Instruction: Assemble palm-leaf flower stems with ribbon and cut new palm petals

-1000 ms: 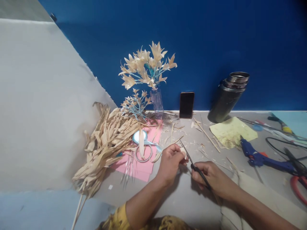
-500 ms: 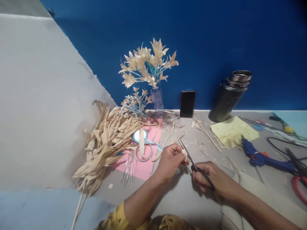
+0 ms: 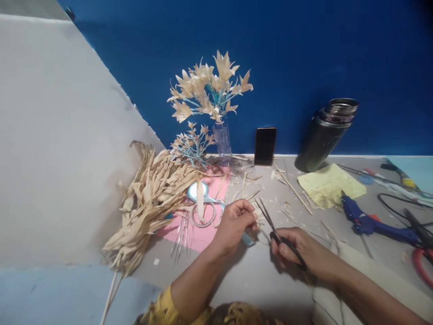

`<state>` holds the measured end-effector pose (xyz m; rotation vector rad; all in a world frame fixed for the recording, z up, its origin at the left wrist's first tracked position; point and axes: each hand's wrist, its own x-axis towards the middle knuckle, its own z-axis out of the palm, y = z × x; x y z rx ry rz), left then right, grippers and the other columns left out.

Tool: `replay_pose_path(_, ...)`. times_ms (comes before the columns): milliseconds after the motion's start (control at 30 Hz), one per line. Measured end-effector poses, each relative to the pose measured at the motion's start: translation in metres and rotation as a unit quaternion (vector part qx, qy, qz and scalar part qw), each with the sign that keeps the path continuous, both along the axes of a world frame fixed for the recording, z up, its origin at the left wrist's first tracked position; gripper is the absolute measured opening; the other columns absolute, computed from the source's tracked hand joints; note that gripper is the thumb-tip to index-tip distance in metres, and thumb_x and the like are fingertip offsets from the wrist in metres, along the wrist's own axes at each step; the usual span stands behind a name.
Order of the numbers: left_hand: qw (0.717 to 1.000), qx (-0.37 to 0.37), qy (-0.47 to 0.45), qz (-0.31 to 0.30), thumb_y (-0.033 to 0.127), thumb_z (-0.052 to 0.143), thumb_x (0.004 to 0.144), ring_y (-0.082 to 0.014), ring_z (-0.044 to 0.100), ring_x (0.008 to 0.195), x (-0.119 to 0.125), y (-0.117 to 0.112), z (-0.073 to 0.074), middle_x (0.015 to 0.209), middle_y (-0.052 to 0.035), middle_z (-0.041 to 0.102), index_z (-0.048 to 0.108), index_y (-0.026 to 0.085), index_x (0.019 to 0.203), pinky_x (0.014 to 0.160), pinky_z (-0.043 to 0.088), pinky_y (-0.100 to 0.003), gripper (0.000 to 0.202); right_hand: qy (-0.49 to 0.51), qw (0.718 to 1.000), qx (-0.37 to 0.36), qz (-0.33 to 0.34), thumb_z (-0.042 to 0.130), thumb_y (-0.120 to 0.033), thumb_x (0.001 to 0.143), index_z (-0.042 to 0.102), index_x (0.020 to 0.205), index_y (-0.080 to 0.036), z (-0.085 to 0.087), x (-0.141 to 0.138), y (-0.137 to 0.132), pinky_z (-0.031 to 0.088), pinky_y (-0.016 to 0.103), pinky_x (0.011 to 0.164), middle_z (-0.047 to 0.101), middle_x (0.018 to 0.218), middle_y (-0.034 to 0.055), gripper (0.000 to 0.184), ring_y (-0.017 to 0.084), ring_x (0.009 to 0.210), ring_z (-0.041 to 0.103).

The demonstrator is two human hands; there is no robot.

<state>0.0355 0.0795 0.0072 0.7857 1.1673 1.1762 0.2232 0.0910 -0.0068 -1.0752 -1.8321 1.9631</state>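
Note:
In my right hand (image 3: 306, 253) is a pair of black-handled scissors (image 3: 293, 251), gripped by the handles. Their slim blades point up and to the left, a little apart. My left hand (image 3: 237, 222) is closed in a pinch just left of the blade tips. A small pale piece of dried husk (image 3: 258, 216) shows at its fingertips, mostly hidden by the fingers. Left of this hand lie a light blue ribbon roll (image 3: 197, 192), a ring of tape (image 3: 214, 215) and thin wires (image 3: 182, 234) on pink paper (image 3: 203, 239).
Dried corn husks (image 3: 145, 216) are heaped at left. Behind stand husk flowers (image 3: 206, 90) in a clear vase (image 3: 222, 142), a phone (image 3: 265, 146) and a dark flask (image 3: 323, 140). At right lie yellow paper (image 3: 331, 180), a blue glue gun (image 3: 375, 228) and red-handled scissors (image 3: 419, 266).
My left hand has drawn slightly left, away from the blades, and the pale husk piece is less visible. The scissor blades stand a bit wider apart. My right hand keeps its grip.

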Motion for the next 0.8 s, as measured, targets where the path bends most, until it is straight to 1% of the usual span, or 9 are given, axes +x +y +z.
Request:
replay_pose_path(100, 0.999, -0.004, 0.017, -0.046, 0.017, 0.065, 0.062, -0.0103, 0.049, 0.046, -0.006, 0.0, 0.001, 0.047, 0.0024, 0.053, 0.055, 0.018, 0.067, 0.05, 0.037, -0.022, 0.011, -0.017, 1.0, 0.002, -0.006, 0.065, -0.046, 0.076, 0.052, 0.065, -0.019, 0.002, 0.0, -0.001, 0.031, 0.021, 0.047, 0.053, 0.054, -0.0028, 0.032, 0.01, 0.049, 0.042)
replay_pose_path(200, 0.996, -0.004, 0.028, -0.079, 0.015, 0.062, 0.059, -0.0114, 0.052, 0.046, -0.009, 0.0, 0.002, 0.046, 0.0014, 0.054, 0.056, 0.018, 0.065, 0.05, 0.036, -0.023, 0.009, -0.039, 0.999, -0.006, -0.004, 0.063, -0.04, 0.074, 0.051, 0.061, -0.019, -0.002, 0.001, -0.001, 0.031, 0.021, 0.046, 0.055, 0.05, -0.002, 0.028, 0.01, 0.046, 0.042)
replay_pose_path(333, 0.997, -0.011, -0.01, -0.075, 0.02, 0.065, 0.062, -0.0118, 0.054, 0.049, -0.011, -0.001, 0.002, 0.048, 0.0019, 0.054, 0.054, 0.018, 0.066, 0.056, 0.041, -0.025, 0.012, -0.042, 0.999, 0.002, -0.001, 0.062, -0.042, 0.074, 0.051, 0.06, -0.019, -0.007, 0.003, 0.0, 0.029, 0.021, 0.044, 0.055, 0.047, -0.0019, 0.028, 0.009, 0.044, 0.041)
replay_pose_path(467, 0.996, -0.019, -0.039, -0.077, 0.019, 0.064, 0.061, -0.0127, 0.056, 0.052, -0.013, -0.001, 0.001, 0.054, 0.0003, 0.058, 0.054, 0.018, 0.066, 0.059, 0.043, -0.027, 0.012, -0.034, 0.999, -0.007, 0.011, 0.063, -0.04, 0.074, 0.051, 0.061, -0.019, -0.003, 0.002, -0.002, 0.029, 0.02, 0.044, 0.055, 0.05, -0.0015, 0.027, 0.009, 0.046, 0.042)
replay_pose_path(600, 0.996, -0.019, -0.011, -0.088, 0.017, 0.063, 0.058, -0.0138, 0.055, 0.051, -0.016, 0.0, 0.001, 0.052, -0.0015, 0.058, 0.056, 0.018, 0.063, 0.056, 0.041, -0.026, 0.008, -0.024, 0.999, -0.023, 0.024, 0.064, -0.039, 0.073, 0.053, 0.065, -0.018, 0.003, 0.001, -0.004, 0.029, 0.02, 0.043, 0.054, 0.053, -0.0026, 0.025, 0.009, 0.046, 0.042)
replay_pose_path(700, 0.994, -0.018, 0.015, -0.103, 0.018, 0.065, 0.058, -0.0131, 0.054, 0.049, -0.018, 0.0, 0.002, 0.05, -0.0012, 0.058, 0.058, 0.017, 0.061, 0.054, 0.039, -0.026, 0.007, -0.057, 0.998, -0.013, 0.026, 0.063, -0.037, 0.072, 0.051, 0.061, -0.019, 0.003, 0.001, -0.003, 0.027, 0.02, 0.043, 0.054, 0.05, -0.0023, 0.025, 0.008, 0.045, 0.041)
replay_pose_path(800, 0.994, -0.015, 0.017, -0.106, 0.019, 0.067, 0.059, -0.0131, 0.055, 0.05, -0.02, 0.0, 0.004, 0.052, -0.0015, 0.059, 0.06, 0.016, 0.062, 0.055, 0.041, -0.025, 0.008, -0.081, 0.996, -0.002, 0.026, 0.062, -0.036, 0.07, 0.049, 0.058, -0.019, 0.0, 0.002, -0.001, 0.027, 0.02, 0.042, 0.055, 0.049, -0.0015, 0.024, 0.009, 0.044, 0.041)
